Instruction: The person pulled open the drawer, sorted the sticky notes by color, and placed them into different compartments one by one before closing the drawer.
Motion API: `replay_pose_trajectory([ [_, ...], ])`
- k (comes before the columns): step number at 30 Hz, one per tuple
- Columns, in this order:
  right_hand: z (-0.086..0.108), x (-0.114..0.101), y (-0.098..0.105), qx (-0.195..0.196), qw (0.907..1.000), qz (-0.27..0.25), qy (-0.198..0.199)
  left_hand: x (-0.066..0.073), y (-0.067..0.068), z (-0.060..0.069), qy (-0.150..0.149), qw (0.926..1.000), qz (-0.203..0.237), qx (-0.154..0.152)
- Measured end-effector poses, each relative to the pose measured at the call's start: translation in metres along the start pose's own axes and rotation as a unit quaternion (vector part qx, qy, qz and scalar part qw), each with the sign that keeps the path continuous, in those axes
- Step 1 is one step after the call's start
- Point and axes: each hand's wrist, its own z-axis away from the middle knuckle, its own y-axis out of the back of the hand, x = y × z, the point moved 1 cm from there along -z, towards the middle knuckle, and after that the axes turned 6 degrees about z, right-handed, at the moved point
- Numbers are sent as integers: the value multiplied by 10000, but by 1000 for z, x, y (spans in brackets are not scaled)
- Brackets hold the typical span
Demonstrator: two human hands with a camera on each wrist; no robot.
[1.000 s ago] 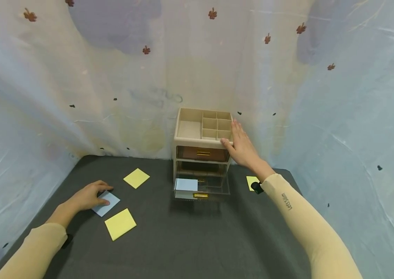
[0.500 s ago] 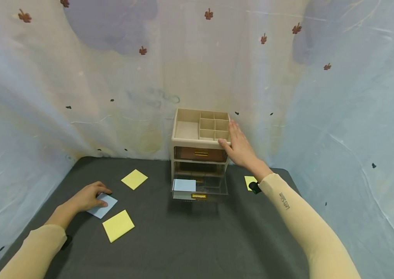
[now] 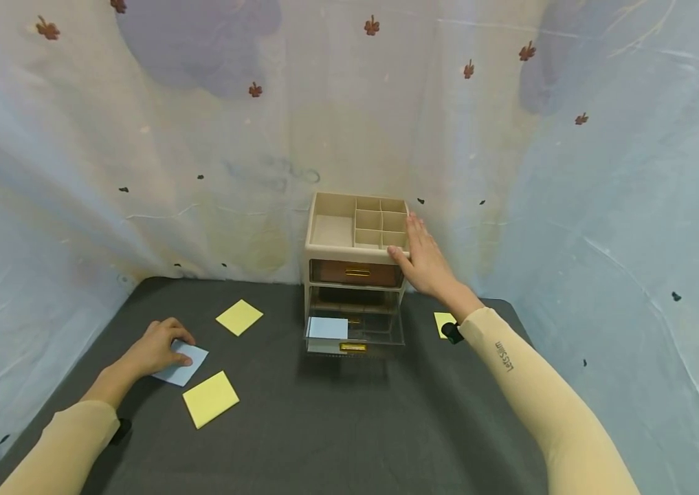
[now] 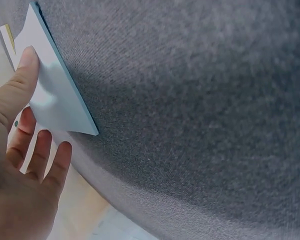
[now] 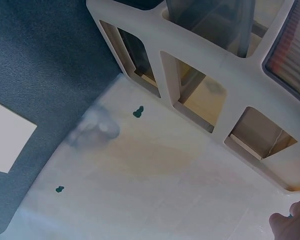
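Note:
In the head view my left hand point(image 3: 160, 349) grips a light blue sticky note pad point(image 3: 179, 371) at the table's left side. The left wrist view has the thumb lying on the pad's point(image 4: 60, 95) face; the index finger is hidden. My right hand point(image 3: 426, 260) rests with extended fingers along the right top edge of a cream desktop drawer organizer point(image 3: 355, 253). Its clear lower drawer point(image 3: 380, 332) is pulled out, with another light blue pad point(image 3: 327, 328) inside at the left. The upper drawer point(image 3: 330, 271) is closed.
Yellow sticky note pads lie near the left hand, one in front point(image 3: 211, 399) and one behind point(image 3: 239, 317). Another yellow pad point(image 3: 444, 322) is partly hidden by the right wrist. A dark cloth covers the table point(image 3: 324, 440); a patterned curtain point(image 3: 231, 151) hangs behind it.
The left hand's fingers have bent more, with the knuckles higher over the blue pad. The right hand and the organizer stay put; the view has shifted slightly.

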Motion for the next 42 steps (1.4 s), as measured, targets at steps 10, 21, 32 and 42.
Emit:
replay_pose_trajectory([
  [10,-1,2,0,18,10000,-52,-8,4,0,2,-43,9993,193,325],
  [21,0,1,0,38,10000,-76,12,11,9,5,-77,9967,355,728],
  [32,0,3,-3,75,10000,-23,14,27,17,10,-423,9893,340,1355],
  [42,0,3,-4,81,10000,-36,18,52,18,7,-275,9795,666,1882],
])
